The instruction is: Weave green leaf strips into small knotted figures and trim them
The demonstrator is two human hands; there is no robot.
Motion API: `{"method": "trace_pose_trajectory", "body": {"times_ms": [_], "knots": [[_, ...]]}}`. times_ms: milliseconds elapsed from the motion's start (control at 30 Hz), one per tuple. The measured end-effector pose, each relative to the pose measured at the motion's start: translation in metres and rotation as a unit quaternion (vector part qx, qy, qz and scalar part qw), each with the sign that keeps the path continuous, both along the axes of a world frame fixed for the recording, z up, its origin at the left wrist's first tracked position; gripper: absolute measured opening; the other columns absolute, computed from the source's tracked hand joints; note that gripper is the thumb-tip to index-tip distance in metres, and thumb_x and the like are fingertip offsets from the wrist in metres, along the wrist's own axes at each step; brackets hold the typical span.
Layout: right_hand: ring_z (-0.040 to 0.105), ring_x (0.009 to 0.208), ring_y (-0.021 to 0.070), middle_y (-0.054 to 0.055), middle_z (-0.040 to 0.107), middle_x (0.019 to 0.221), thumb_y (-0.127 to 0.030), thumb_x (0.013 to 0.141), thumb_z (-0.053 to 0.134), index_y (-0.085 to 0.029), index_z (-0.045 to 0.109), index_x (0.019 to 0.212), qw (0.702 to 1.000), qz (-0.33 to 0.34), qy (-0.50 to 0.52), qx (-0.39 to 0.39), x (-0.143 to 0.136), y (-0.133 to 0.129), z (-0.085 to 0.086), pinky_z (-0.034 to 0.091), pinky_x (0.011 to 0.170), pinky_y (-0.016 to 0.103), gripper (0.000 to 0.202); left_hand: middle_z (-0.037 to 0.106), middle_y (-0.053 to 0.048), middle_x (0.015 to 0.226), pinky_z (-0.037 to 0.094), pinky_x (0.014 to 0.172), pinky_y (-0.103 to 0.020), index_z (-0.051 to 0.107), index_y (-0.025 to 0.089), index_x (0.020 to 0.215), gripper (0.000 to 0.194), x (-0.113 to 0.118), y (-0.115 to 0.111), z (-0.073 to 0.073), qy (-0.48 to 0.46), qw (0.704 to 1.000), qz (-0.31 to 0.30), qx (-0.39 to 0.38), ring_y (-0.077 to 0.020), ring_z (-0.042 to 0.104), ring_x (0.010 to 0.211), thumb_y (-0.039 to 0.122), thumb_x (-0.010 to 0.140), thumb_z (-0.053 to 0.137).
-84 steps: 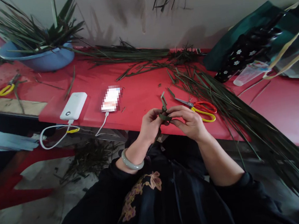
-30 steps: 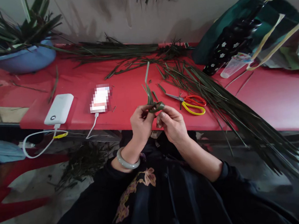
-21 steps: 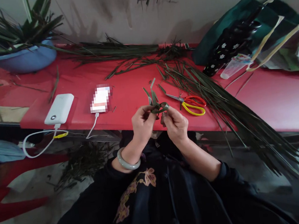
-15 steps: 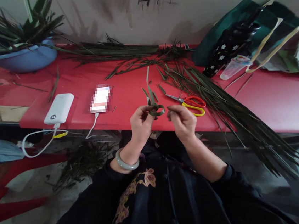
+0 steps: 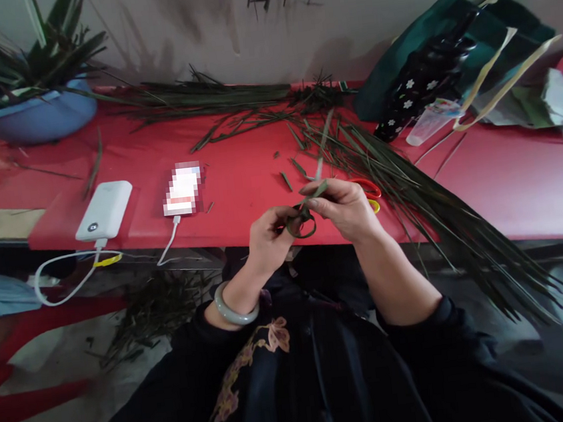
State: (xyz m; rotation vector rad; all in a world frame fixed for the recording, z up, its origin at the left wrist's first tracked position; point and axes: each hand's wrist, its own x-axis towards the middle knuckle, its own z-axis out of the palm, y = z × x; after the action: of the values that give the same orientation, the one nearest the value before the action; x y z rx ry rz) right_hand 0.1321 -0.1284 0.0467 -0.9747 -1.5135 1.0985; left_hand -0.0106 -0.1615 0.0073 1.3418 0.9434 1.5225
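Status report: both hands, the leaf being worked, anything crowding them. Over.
Left hand pinching looped leaf. Right hand pinching leaf strip above the loop. Scissors on the table, partly hidden behind right hand.

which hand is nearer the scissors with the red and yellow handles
Right. The right hand partly covers the scissors from view; the left hand is farther to the left, holding a looped leaf strip.

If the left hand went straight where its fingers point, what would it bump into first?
Beyond the green leaf loop it pinches, the left hand would probably meet the right hand first, though depth is hard to judge.
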Motion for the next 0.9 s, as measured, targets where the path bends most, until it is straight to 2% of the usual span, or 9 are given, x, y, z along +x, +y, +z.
{"method": "trace_pose_trajectory", "body": {"times_ms": [100, 167, 300, 400, 500, 700, 900], "knots": [[0.044, 0.044, 0.0069, -0.003, 0.058, 0.056, -0.054, 0.06, 0.075, -0.022, 0.07, 0.076, 0.998, -0.027, 0.057, 0.005, -0.002, -0.003, -0.012, 0.04, 0.041, 0.023, 0.036, 0.065, 0.0, 0.067, 0.051, 0.053, -0.022, 0.062, 0.018, 0.079, 0.026, 0.004, 0.002, -0.004, -0.115, 0.992, -0.018, -0.039, -0.0083, 0.058, 0.054, 0.038, 0.068, 0.075], [0.045, 0.044, 0.0079, -0.003, 0.059, 0.056, -0.056, 0.061, 0.073, -0.022, 0.069, 0.074, 0.997, -0.046, 0.053, 0.025, -0.002, -0.005, -0.017, 0.041, 0.042, 0.024, 0.036, 0.063, 0.002, 0.064, 0.051, 0.05, -0.021, 0.062, 0.018, 0.079, 0.027, 0.006, 0.003, -0.006, -0.156, 0.986, -0.023, -0.06, -0.0071, 0.056, 0.05, 0.036, 0.066, 0.076], [0.053, 0.051, 0.0098, 0.0, 0.062, 0.063, -0.046, 0.072, 0.069, -0.023, 0.071, 0.077, 0.992, -0.046, -0.003, 0.121, 0.001, -0.007, -0.019, 0.047, 0.049, 0.026, 0.024, 0.062, 0.003, 0.063, 0.05, 0.047, -0.02, 0.062, 0.018, 0.081, 0.028, 0.008, 0.005, -0.007, -0.182, 0.979, -0.021, -0.084, -0.0062, 0.055, 0.048, 0.034, 0.064, 0.078], [0.053, 0.051, 0.008, 0.001, 0.064, 0.071, -0.037, 0.079, 0.065, -0.023, 0.071, 0.08, 0.983, -0.044, -0.042, 0.172, 0.005, -0.008, -0.02, 0.046, 0.046, 0.024, 0.015, 0.066, 0.0, 0.077, 0.051, 0.049, -0.018, 0.064, 0.018, 0.08, 0.023, 0.008, 0.006, -0.007, -0.187, 0.979, -0.009, -0.074, -0.0066, 0.06, 0.056, 0.031, 0.066, 0.077], [0.053, 0.05, 0.0065, 0.001, 0.064, 0.078, -0.031, 0.084, 0.059, -0.023, 0.071, 0.085, 0.98, -0.054, -0.076, 0.174, 0.007, -0.011, -0.023, 0.046, 0.046, 0.023, 0.014, 0.068, -0.003, 0.097, 0.052, 0.051, -0.019, 0.065, 0.019, 0.079, 0.023, 0.008, 0.007, -0.009, -0.193, 0.979, -0.004, -0.068, -0.008, 0.063, 0.066, 0.032, 0.066, 0.077], [0.061, 0.066, 0.0099, 0.002, 0.065, 0.086, -0.022, 0.084, 0.058, -0.024, 0.07, 0.091, 0.958, -0.072, -0.138, 0.241, 0.008, -0.014, -0.016, 0.051, 0.058, 0.024, 0.014, 0.064, 0.002, 0.066, 0.051, 0.048, -0.02, 0.062, 0.018, 0.08, 0.025, 0.009, 0.007, -0.008, -0.198, 0.977, -0.016, -0.079, -0.007, 0.058, 0.05, 0.031, 0.065, 0.077], [0.061, 0.062, 0.0104, 0.0, 0.066, 0.074, -0.02, 0.083, 0.058, -0.022, 0.069, 0.088, 0.939, -0.126, -0.173, 0.271, 0.006, -0.015, -0.013, 0.05, 0.059, 0.024, 0.012, 0.065, 0.002, 0.065, 0.05, 0.048, -0.019, 0.061, 0.016, 0.079, 0.023, 0.01, 0.007, -0.005, -0.198, 0.974, -0.041, -0.104, -0.0071, 0.058, 0.048, 0.026, 0.065, 0.077]]}}
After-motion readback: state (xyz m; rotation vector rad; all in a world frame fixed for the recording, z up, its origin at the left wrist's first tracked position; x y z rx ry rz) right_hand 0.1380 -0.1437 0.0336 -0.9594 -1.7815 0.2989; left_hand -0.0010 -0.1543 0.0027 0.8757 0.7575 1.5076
